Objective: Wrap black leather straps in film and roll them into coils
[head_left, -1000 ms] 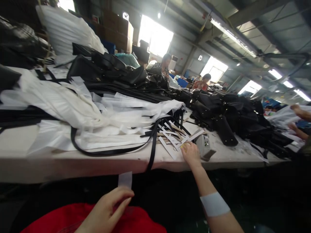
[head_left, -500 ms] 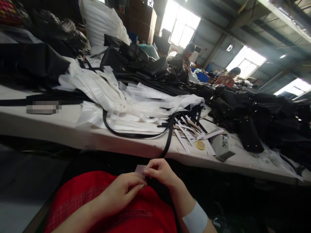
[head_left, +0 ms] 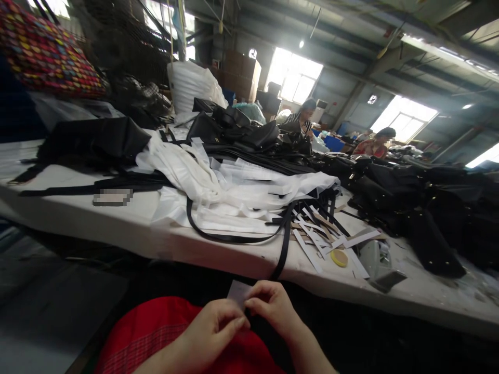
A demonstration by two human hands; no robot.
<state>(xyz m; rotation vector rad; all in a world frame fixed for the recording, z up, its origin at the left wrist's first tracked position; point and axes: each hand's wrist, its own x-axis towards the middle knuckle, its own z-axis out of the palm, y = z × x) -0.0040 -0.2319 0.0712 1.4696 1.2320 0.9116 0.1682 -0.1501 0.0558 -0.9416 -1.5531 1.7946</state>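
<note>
A small translucent whitish sheet (head_left: 238,292) sticks up between my two hands, low in the view and in front of the table edge. My left hand (head_left: 218,324) is closed on its lower left side, thumb against the curled fingers. On the other side, my right hand (head_left: 271,304) pinches the sheet's right edge between thumb and forefinger. My fingers cover the lower part of the sheet. Just above my right hand, a black strap (head_left: 286,244) hangs over the table's front edge.
White sleeves of thin wrapping (head_left: 230,192) lie heaped on the table (head_left: 128,228). To their right are paper strips (head_left: 312,234), a yellow tape roll (head_left: 339,258) and a tape dispenser (head_left: 380,265). Black bags (head_left: 432,223) pile up at right. Two people sit farther back.
My view has shifted up and left, so the table and hands appear lower and farther right. Both hands still hold the sheet, and more of it shows above the fingers.
</note>
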